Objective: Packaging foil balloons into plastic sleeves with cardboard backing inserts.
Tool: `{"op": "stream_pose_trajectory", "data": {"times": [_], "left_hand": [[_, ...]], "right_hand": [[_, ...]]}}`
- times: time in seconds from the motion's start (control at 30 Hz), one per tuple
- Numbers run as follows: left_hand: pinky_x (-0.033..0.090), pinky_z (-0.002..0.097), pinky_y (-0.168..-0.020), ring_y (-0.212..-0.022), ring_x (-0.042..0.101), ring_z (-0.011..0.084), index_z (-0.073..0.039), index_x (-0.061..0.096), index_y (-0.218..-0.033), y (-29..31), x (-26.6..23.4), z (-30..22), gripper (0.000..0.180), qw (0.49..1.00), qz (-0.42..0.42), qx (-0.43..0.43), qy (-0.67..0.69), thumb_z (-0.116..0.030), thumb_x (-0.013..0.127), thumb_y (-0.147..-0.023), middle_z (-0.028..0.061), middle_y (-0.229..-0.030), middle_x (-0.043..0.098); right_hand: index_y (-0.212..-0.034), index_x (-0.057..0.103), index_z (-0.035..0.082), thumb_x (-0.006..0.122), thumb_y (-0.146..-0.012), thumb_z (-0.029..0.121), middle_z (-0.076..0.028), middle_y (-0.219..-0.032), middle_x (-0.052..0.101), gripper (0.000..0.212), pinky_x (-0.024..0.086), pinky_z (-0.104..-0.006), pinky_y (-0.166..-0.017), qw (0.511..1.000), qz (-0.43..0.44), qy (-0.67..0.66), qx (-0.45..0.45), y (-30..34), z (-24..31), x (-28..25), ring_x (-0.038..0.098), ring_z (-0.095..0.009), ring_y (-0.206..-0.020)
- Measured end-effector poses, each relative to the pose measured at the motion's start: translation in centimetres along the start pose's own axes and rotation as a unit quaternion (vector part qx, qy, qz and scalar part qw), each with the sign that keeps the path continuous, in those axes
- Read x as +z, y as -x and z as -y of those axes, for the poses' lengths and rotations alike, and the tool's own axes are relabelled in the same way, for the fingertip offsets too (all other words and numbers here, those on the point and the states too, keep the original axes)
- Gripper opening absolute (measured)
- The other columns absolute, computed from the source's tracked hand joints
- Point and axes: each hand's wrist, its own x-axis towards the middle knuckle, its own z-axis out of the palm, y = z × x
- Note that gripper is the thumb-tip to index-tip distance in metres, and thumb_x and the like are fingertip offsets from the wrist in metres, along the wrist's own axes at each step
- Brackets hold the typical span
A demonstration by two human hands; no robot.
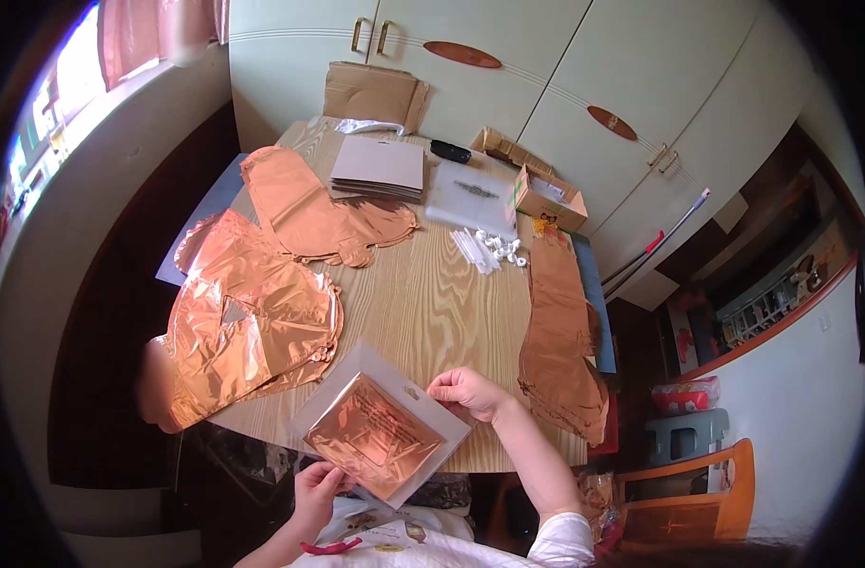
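Currently | left hand point(316, 488): pinching clear packet point(376, 437), lower-left edge | right hand point(469, 392): pinching upper-right edge

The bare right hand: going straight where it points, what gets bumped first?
The right hand likely first meets the square clear plastic packet of coppery foil it holds; beyond, perhaps the crinkled coppery foil pile, though depth is unclear.

Bare wood mid-table point(432, 308), open lane near to far. Left blocked: copper foil sheets point(262, 331). Right blocked: long foil stack point(557, 331). Far end: card stack point(378, 163), open carton point(554, 204); white tubes point(472, 251) narrow far right. Clear packet point(380, 440) covers near edge.
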Motion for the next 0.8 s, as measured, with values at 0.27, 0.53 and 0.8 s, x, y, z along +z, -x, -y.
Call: {"op": "stream_pose_trajectory", "data": {"times": [0.27,0.53,0.8], "left_hand": [[0.054,0.0253,-0.064,-0.068,0.065,0.0136,0.003,0.063,-0.085,-0.3,0.4,0.1,0.009,0.999,-0.002,0.043,0.013,-0.002,0.063,-0.092,0.0127,-0.081,0.07],[0.051,0.0238,-0.06,-0.064,0.063,0.0126,0.003,0.061,-0.081,-0.2,0.9,0.2,0.011,0.997,-0.037,0.066,-0.015,0.0,0.063,-0.091,0.0129,-0.076,0.069],[0.058,0.0312,-0.082,-0.094,0.07,0.021,0.007,0.063,-0.114,1.3,3.8,-1.6,0.021,0.992,0.089,0.023,-0.088,-0.004,0.056,-0.098,0.013,-0.103,0.07]], "right_hand": [[-0.097,0.07,0.005,0.069,-0.092,0.026,0.002,-0.081,0.068,0.022,0.049,-0.0209,-0.059,1.0,-0.001,0.027,0.006,0.4,0.4,0.0,0.062,-0.006,-0.068],[-0.102,0.072,0.002,0.067,-0.094,0.026,0.001,-0.083,0.069,0.025,0.049,-0.0218,-0.06,0.99,-0.045,0.131,-0.017,0.4,0.3,0.3,0.061,-0.005,-0.068],[-0.096,0.073,0.002,0.069,-0.088,0.021,-0.008,-0.086,0.072,0.02,0.052,-0.0313,-0.074,0.844,-0.239,0.448,-0.173,-1.6,1.9,0.3,0.068,-0.019,-0.078]]}}
